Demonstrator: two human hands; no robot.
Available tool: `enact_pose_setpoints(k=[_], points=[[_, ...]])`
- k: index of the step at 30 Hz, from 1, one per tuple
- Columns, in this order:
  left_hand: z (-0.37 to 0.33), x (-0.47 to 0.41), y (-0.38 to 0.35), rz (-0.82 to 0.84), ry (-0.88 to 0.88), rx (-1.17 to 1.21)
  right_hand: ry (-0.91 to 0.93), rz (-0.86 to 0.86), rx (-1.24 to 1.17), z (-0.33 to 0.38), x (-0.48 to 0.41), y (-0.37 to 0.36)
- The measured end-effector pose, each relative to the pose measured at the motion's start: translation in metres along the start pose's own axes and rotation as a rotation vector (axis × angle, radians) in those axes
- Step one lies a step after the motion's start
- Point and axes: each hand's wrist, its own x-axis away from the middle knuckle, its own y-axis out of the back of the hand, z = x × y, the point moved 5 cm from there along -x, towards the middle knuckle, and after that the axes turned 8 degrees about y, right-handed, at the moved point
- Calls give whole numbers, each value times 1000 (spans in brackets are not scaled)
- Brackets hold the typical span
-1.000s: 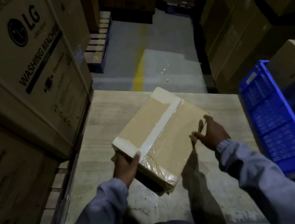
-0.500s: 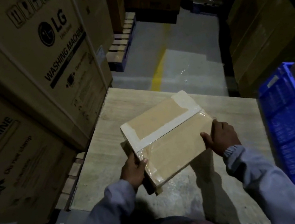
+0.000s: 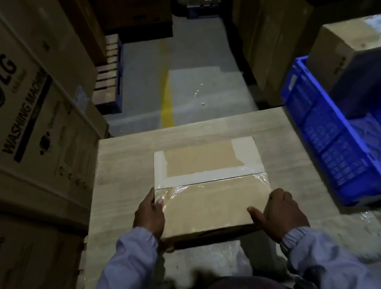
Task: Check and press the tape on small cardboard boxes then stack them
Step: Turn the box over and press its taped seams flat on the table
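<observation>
A flat brown cardboard box [image 3: 210, 204] lies square on the wooden table [image 3: 120, 156]. A white tape band [image 3: 202, 175] crosses its middle, and clear tape shines over the near half. My left hand [image 3: 149, 215] grips the box's left edge, thumb on top near the tape. On the near right corner my right hand [image 3: 282, 214] holds the box, thumb along the front edge.
Large washing-machine cartons [image 3: 12, 104] stand stacked close on the left. A blue plastic crate [image 3: 330, 135] sits at the table's right, with another cardboard box [image 3: 355, 44] resting in it. Beyond the table runs a grey floor aisle with a yellow line [image 3: 166, 97] and pallets [image 3: 109, 82].
The box was tilted and turned diagonally in the air; now it sits level and square to the table. My right hand has closed onto its near right corner.
</observation>
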Motion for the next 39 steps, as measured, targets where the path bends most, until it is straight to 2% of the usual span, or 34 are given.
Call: enact_pose_setpoints(k=[6,12,14,16,18,20,23,30,33,39], points=[[8,-3,-6,-9,-4,-180,9,-84,-115,-6,0,2],[9,9,-11,-27,16,-178,39,-123,-87,-11,-3,0],[5,15,-12,-83,-111,-236,98,-172,-8,-6,-3,1],[0,24,-18,-142,-377,-409,212,-230,79,3,-2,1],[-3,35,-32,-115,-562,-540,358,-240,138,17,-1,-2],[-6,47,-46,-57,-629,-615,517,-210,182,33,-1,-8],[-8,55,-52,-35,-619,-661,648,-116,210,47,-2,-22],[-8,54,-53,-47,-631,-710,639,-6,267,51,-6,-36],[-11,49,-50,-52,-617,-730,658,-38,273,51,-8,-35],[-44,31,-47,-214,-572,-790,615,-192,212,60,-41,-3]])
